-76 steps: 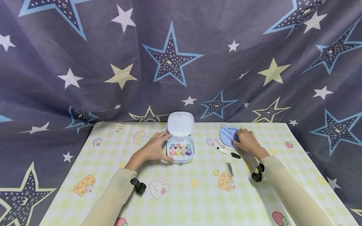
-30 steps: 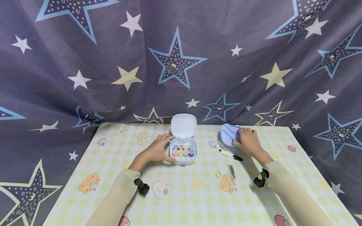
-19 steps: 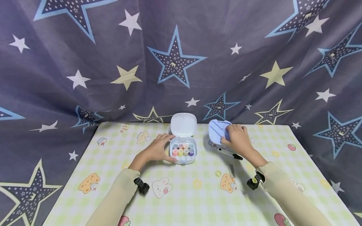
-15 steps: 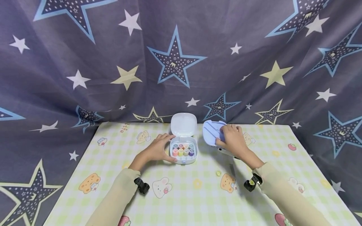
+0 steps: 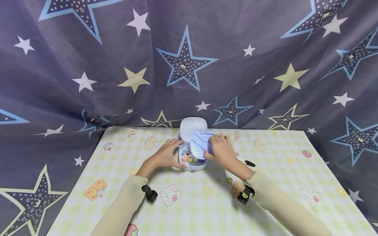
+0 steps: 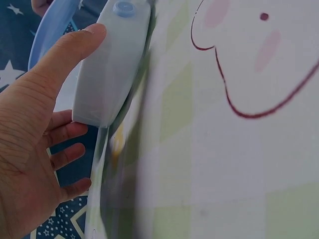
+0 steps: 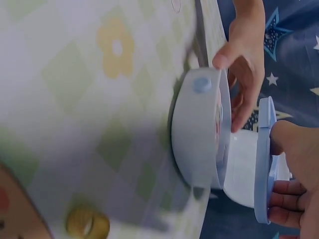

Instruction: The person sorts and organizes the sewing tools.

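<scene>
A white sewing box (image 5: pixel 193 168) stands on the table with its lid raised at the back. Inside are several small thread spools (image 5: pixel 190 159) in different colours. My left hand (image 5: pixel 166 155) grips the box at its left side; in the left wrist view its thumb presses the front wall near the blue catch (image 6: pixel 124 9). A flat light-blue tray insert (image 5: pixel 198 143) with slanting grooves is pinched at its right edge by my right hand (image 5: pixel 222 153). The tray is held tilted over the box and covers the right-hand spools in the head view. In the right wrist view, the tray is apart from the box rim.
A white tool with a black tip (image 5: pixel 250 163) lies right of the box, partly behind my right hand. A small yellow ring (image 5: pixel 229 180) is near my right wrist. Checked cloth covers the table; a star-patterned curtain (image 5: pixel 236 49) hangs behind its far edge.
My right hand has lifted the blue tray insert from the table at the right and carried it left over the box. My left hand has kept its grip on the box.
</scene>
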{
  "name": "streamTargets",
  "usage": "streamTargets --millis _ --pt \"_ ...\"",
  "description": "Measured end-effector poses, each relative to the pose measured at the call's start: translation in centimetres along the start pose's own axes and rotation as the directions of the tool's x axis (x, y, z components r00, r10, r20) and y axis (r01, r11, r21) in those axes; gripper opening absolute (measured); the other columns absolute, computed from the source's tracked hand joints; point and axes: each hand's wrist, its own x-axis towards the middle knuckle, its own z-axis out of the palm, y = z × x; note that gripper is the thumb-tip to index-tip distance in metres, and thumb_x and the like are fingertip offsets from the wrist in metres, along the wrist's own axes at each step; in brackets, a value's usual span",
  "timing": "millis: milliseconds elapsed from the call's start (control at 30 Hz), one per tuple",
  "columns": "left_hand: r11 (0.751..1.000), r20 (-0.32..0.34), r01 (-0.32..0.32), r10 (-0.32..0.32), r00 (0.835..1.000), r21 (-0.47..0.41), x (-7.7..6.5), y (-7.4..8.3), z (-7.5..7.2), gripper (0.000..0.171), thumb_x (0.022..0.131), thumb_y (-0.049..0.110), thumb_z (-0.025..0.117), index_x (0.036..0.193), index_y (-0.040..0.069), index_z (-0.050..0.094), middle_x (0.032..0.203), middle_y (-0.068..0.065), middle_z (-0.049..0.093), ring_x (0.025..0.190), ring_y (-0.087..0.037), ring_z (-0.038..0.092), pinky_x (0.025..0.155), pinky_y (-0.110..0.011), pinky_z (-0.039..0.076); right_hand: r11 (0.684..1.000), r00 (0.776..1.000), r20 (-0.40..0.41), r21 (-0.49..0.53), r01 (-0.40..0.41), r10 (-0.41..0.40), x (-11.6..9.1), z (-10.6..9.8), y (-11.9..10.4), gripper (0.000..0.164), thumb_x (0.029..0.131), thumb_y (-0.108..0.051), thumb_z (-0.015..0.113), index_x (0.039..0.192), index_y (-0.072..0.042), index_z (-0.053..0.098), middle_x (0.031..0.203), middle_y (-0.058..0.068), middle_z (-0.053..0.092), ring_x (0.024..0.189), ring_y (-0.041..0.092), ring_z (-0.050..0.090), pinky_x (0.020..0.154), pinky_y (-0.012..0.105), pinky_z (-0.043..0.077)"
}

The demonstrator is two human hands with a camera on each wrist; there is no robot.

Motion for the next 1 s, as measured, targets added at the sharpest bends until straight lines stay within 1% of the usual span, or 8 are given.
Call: streamTargets --millis 133,233,300,433,667,1000 --pt "1.000 -0.012 -0.008 0.008 1.000 0.004 0.0 -0.2 0.1 0.110 0.051 0.062 0.082 0.142 0.018 0.039 0.128 -0.002 0.050 0.114 -0.018 0.041 0.100 -0.042 0.038 1.000 1.000 0.029 -0.001 -0.006 0.006 0.3 0.5 -1.0 0.033 0.075 -0.035 0.063 0.088 -0.006 0.054 0.081 0.007 0.053 0.080 0.025 0.045 0.082 0.044 0.036" --pt "1.000 -0.008 -0.006 0.006 1.000 0.008 0.1 -0.2 0.1 0.110 0.051 0.064 0.081 0.142 0.020 0.038 0.127 0.000 0.050 0.114 -0.017 0.041 0.099 -0.040 0.039 1.000 0.999 0.052 0.005 -0.016 0.016 0.4 0.8 -1.6 0.034 0.075 -0.036 0.064 0.088 -0.006 0.054 0.082 0.007 0.053 0.081 0.025 0.045 0.083 0.044 0.036" --pt "1.000 -0.006 -0.006 0.006 1.000 0.011 0.1 -0.3 0.1 0.111 0.051 0.065 0.080 0.143 0.019 0.038 0.128 0.000 0.050 0.114 -0.018 0.041 0.100 -0.040 0.038 1.000 0.998 0.066 0.005 -0.019 0.019 0.4 1.0 -1.8 0.035 0.076 -0.037 0.064 0.088 -0.006 0.054 0.082 0.007 0.053 0.081 0.025 0.045 0.083 0.044 0.036" --pt "1.000 -0.002 0.001 -0.001 1.000 0.019 0.1 -0.4 0.2 0.112 0.052 0.067 0.079 0.143 0.018 0.037 0.129 0.001 0.048 0.116 -0.018 0.040 0.102 -0.040 0.037 1.000 0.997 0.073 0.013 -0.021 0.020 0.5 1.3 -2.4 0.035 0.076 -0.038 0.064 0.085 -0.007 0.052 0.081 0.006 0.052 0.080 0.025 0.045 0.082 0.044 0.036" --pt "1.000 -0.008 0.008 -0.008 1.000 0.016 0.1 -0.4 0.3 0.110 0.051 0.069 0.078 0.142 0.021 0.038 0.130 0.007 0.047 0.116 -0.015 0.040 0.101 -0.038 0.037 0.999 0.995 0.097 0.031 -0.028 0.025 0.5 1.7 -3.3 0.034 0.076 -0.038 0.064 0.083 -0.007 0.052 0.078 0.005 0.051 0.078 0.024 0.045 0.081 0.043 0.036" --pt "1.000 -0.012 0.003 -0.003 1.000 0.005 0.1 -0.1 0.4 0.112 0.049 0.067 0.080 0.141 0.018 0.039 0.130 0.005 0.047 0.115 -0.016 0.041 0.101 -0.038 0.038 0.999 0.995 0.098 0.018 -0.027 0.025 0.5 2.7 -3.9 0.033 0.075 -0.039 0.064 0.079 -0.009 0.051 0.074 0.003 0.049 0.074 0.023 0.044 0.077 0.041 0.035"
